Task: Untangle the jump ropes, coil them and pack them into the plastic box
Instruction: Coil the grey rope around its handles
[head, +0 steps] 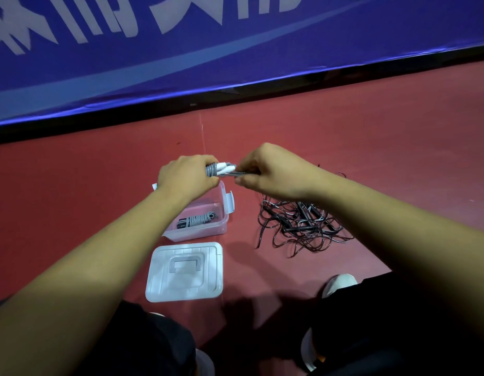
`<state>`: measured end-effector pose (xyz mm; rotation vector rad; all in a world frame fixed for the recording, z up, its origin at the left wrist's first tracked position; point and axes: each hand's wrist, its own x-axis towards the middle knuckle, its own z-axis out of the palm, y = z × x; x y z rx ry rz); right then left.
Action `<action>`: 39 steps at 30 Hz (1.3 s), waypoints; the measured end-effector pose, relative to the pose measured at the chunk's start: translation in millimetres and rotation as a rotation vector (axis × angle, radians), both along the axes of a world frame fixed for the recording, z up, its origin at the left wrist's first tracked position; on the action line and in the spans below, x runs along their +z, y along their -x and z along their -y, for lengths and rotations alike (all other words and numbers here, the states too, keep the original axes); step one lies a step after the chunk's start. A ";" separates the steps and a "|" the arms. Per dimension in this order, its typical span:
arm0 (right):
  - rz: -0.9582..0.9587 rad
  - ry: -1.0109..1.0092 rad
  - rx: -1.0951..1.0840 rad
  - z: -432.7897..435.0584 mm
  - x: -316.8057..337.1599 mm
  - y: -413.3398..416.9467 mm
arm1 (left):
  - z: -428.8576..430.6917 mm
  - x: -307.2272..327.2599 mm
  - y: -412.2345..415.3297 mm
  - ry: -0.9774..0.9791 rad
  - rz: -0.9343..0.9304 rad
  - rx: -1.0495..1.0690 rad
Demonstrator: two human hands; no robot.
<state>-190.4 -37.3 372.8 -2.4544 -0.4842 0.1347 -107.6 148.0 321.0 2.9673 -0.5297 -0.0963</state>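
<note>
From my feed, both hands are raised above the red floor (pixel 99 172), meeting just over the far edge of the plastic box (pixel 200 235). The left hand (pixel 185 177) has its grip closed round a grey jump rope (pixel 212 170): a tight bundle of grey cord with white handle ends poking out toward the right. The right hand (pixel 273 172) pinches the dark grey strands that come off that bundle, thumb below and fingers above, so both grips are on the same rope and the two hands almost touch.

The box is clear, open-topped, with a latch flap on its right wall. Inside it lies one coiled rope (pixel 196 220), grey cord wound neatly round dark handles, lying slantwise on the bottom. The white lid (pixel 185 271) lies flat on the floor just in front of the box, handle side up.

To the right of the box, partly under my right forearm, sits a tangle of dark jump ropes (pixel 300 226), thin glossy cords looped loosely over each other. A blue banner (pixel 235 63) with pale lettering runs along the far side.
</note>
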 end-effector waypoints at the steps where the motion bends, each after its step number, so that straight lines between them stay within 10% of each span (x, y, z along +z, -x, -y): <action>1: 0.013 -0.015 -0.005 1.1 1.9 -0.4 | 1.4 2.3 1.6 -0.020 -0.023 -0.020; 9: 0.105 -0.153 -0.160 21.6 13.0 -9.0 | 24.0 12.7 37.2 -0.016 -0.108 -0.212; 27: -0.290 -0.307 -0.181 46.3 -8.8 -18.4 | 16.2 20.0 40.3 1.145 -0.722 -0.233; 39: -0.111 0.022 -0.133 48.7 -2.2 -21.3 | 18.1 24.1 19.0 1.190 -0.535 -0.068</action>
